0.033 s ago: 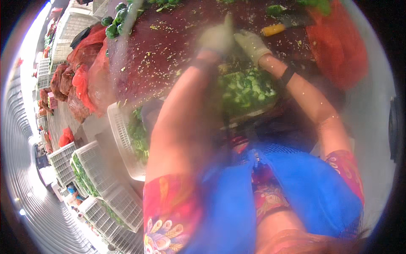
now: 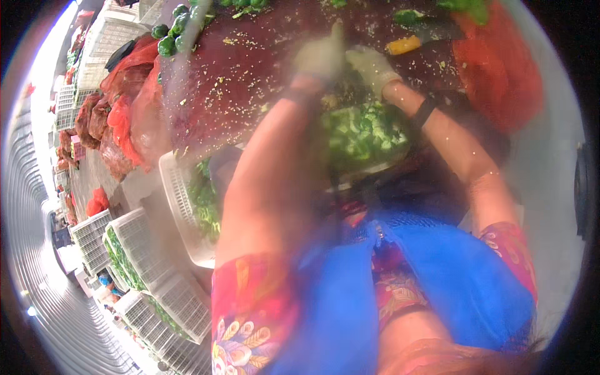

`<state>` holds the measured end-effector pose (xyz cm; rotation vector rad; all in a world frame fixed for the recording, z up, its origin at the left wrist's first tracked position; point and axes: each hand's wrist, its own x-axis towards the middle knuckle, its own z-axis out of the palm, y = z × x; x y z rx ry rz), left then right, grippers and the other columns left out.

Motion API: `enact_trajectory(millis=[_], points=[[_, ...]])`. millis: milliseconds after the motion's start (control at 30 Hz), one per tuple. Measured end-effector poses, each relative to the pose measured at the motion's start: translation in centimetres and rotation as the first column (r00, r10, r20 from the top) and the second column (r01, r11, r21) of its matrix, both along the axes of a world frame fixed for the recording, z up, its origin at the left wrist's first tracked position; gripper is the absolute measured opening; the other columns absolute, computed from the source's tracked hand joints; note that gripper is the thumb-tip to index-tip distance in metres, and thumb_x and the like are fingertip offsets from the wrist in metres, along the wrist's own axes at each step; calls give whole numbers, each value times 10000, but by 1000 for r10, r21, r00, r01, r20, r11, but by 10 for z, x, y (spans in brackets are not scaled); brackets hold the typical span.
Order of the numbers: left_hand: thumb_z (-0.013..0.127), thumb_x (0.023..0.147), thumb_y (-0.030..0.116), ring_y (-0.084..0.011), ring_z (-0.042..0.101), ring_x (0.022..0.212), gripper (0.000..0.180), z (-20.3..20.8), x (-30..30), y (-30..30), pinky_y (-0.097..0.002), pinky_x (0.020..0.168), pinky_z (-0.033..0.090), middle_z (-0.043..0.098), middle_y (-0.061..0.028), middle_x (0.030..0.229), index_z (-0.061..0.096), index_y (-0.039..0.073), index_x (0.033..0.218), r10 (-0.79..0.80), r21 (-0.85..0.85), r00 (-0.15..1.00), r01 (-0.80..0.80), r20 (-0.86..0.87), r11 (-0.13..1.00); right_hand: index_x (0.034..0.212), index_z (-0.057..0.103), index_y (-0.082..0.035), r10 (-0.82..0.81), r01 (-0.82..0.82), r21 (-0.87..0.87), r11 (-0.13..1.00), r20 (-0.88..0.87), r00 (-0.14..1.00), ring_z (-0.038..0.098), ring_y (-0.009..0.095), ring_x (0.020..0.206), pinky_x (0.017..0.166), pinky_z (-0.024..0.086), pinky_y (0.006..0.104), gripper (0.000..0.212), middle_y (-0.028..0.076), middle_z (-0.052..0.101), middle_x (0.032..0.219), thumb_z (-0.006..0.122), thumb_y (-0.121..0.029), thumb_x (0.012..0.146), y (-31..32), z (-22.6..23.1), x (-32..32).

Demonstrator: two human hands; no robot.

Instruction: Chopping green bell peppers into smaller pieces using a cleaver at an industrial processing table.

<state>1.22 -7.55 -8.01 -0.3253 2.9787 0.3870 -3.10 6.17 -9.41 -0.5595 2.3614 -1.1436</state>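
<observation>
At the near edge of the dark red worktop [image 2: 212, 81], my two gloved hands are close together. My left hand [image 2: 315, 59] looks closed, with one finger or thumb pointing away from me; haze blurs it. My right hand [image 2: 373, 67] has its fingers bent in towards the left one. Whatever they hold is hidden between them. Just below them sits a container of cut green pieces [image 2: 365, 134], apparently pepper. Beyond my right hand lies a yellow cylindrical thing [image 2: 403, 45], perhaps a handle. Pale seeds and scraps dot the worktop.
Whole green peppers [image 2: 180, 28] are heaped at the far left. Red mesh bags lie at the left [image 2: 128, 81] and the right [image 2: 497, 69]. Beside my left arm stands a white basket [image 2: 178, 206] of green produce. More white crates [image 2: 134, 244] stand farther left.
</observation>
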Motion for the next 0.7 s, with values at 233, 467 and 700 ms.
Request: enact_trajectory(millis=[233, 467, 700], points=[[597, 850, 317, -354, 599, 1061, 721, 27, 33, 22, -411, 885, 498, 576, -265, 1190, 280, 27, 1430, 54, 386, 998, -65, 40, 920, 1094, 613, -83, 25, -61, -379, 923, -100, 995, 583, 337, 973, 830, 472, 411, 419, 128, 605, 1077, 577, -394, 815, 20, -36, 1], [458, 945, 259, -234, 589, 1072, 419, 14, 69, -12, -340, 955, 438, 635, -128, 1122, 536, -15, 1252, 397, 968, 915, -29, -74, 248, 1137, 598, -39, 489, -654, -148, 742, -549, 678, 598, 181, 906, 702, 521, 294, 323, 104, 618, 1012, 523, -252, 906, 20, 19, 8], [603, 888, 170, -165, 648, 888, 379, 41, 122, -25, -278, 749, 533, 674, -111, 1007, 556, 42, 1242, 10, 682, 967, 173, -255, 711, 1204, 569, -67, 268, -64, -483, 873, 366, 891, 594, 183, 960, 798, 540, 343, 357, 60, 607, 1059, 550, -232, 887, 20, 37, 0]])
